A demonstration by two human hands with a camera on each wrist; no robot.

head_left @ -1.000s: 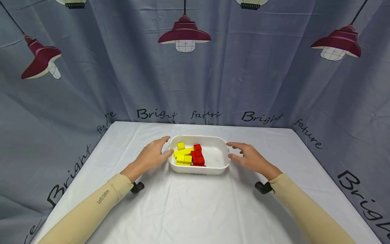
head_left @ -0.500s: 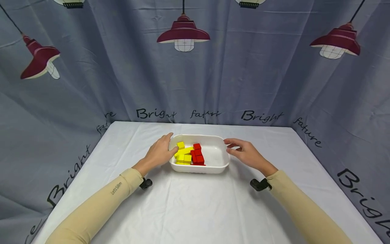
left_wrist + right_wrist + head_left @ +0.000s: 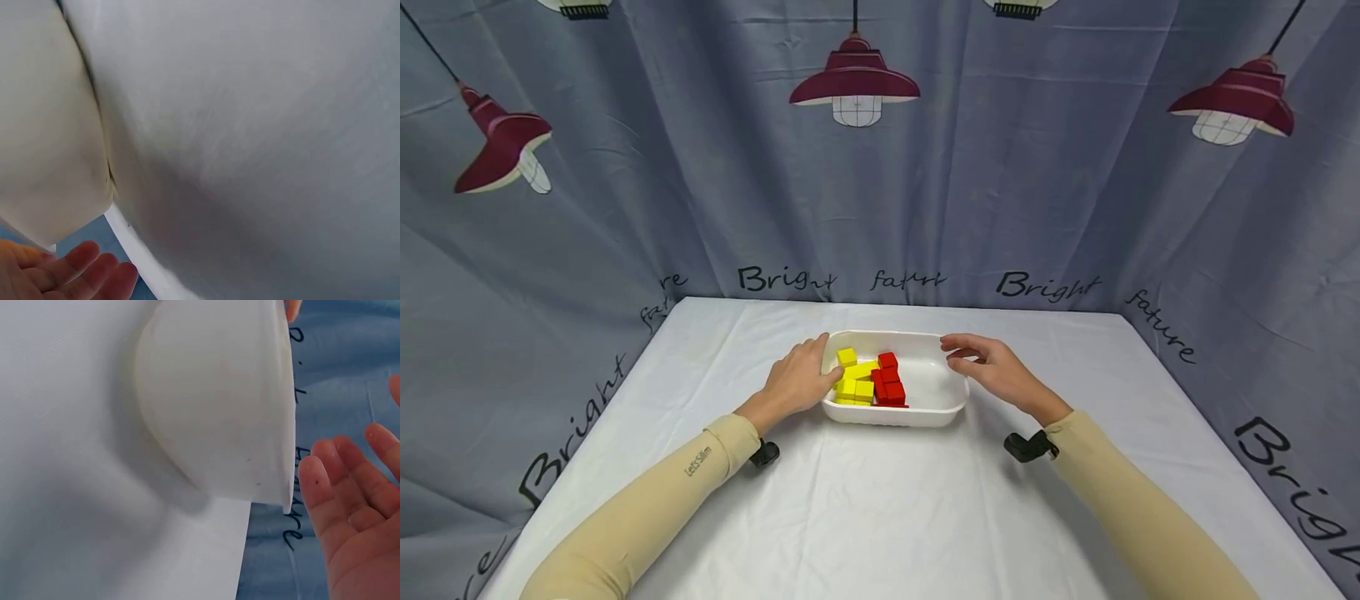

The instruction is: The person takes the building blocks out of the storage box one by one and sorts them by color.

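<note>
A white rectangular tray stands on the table, holding yellow blocks on its left and red blocks beside them. My left hand is at the tray's left end, its thumb reaching over the rim and its fingers along the far corner. In the left wrist view, the relaxed fingers show just past the rim. My right hand hovers over the right end, fingers bent loosely. The right wrist view has these fingers apart from the tray wall, with nothing between them.
A white cloth covers the table. Grey-blue curtains printed with lamps and lettering enclose the back and sides. A dark wrist camera sits under the right wrist, and another wrist camera under the left.
My left hand has moved right onto the tray's left rim. My right hand has moved left over its right end. The tray has hardly shifted, and the blocks lie as before.
</note>
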